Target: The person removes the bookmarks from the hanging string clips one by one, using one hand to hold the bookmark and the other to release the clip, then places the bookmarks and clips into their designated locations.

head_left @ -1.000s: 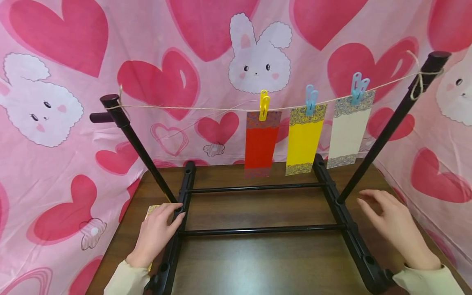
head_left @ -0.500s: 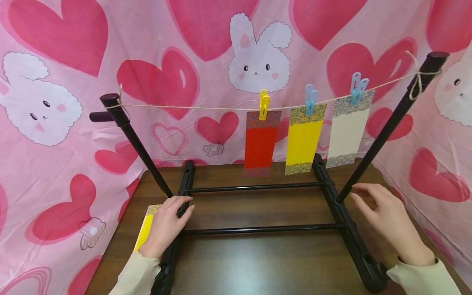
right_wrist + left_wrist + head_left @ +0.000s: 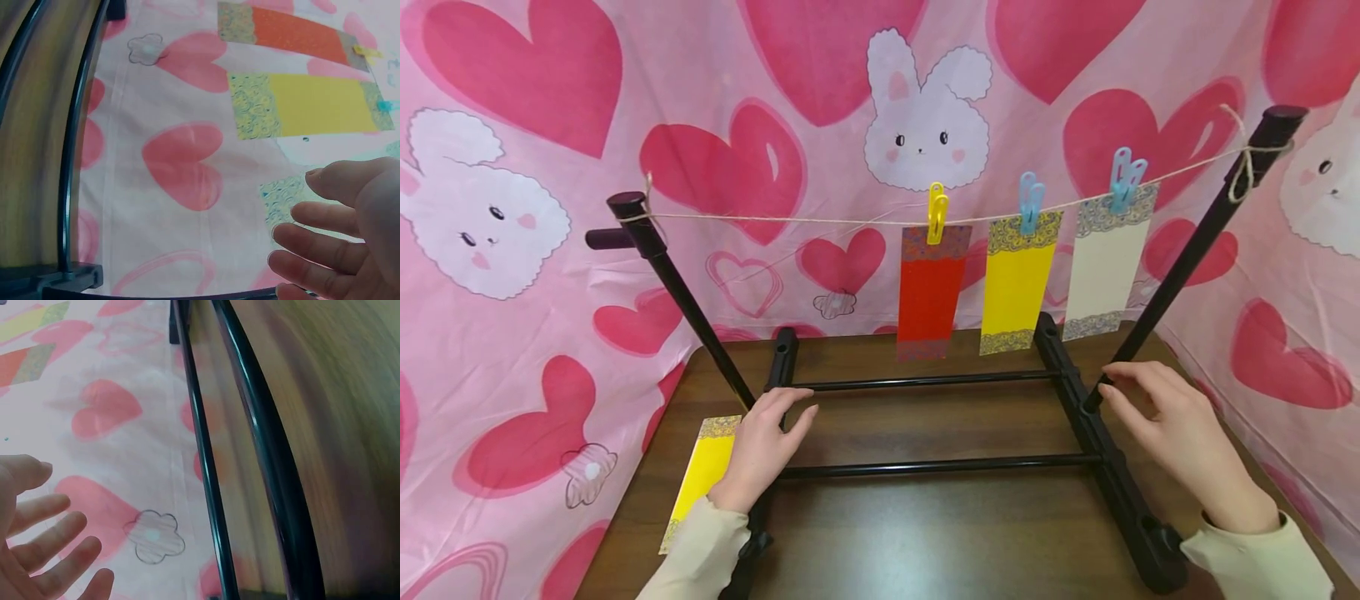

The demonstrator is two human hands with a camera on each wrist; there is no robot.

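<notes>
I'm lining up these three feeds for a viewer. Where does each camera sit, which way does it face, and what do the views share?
Head: worn on the head, looking forward and down at the black rack, the hung cards and both hands, left hand and right hand.
Left wrist: at the left hand, facing along the rack's bars toward the pink cloth; open fingers show.
Right wrist: at the right hand, facing the hung yellow card; fingers show.
Shared: all show rack, cloth and hung cards.
</notes>
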